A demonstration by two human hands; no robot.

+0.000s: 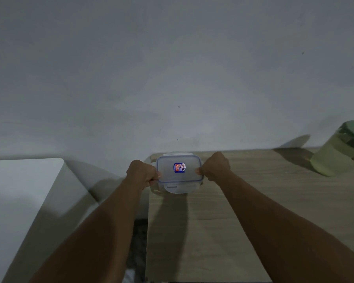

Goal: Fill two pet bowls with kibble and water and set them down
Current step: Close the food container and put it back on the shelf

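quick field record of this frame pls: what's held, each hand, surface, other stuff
held: clear plastic box, lid on, blue seal, sticker on top
left hand: grips the box's left edge
right hand: grips the box's right edge
surface: wooden table, box at its far left corner
contents: cannot tell
other: pale green jug with darker lid, far right on the table; white surface to the left

Container (179, 174) on table (233, 217) far-left corner; jug (339, 152) far right; cabinet (18, 190) left of table
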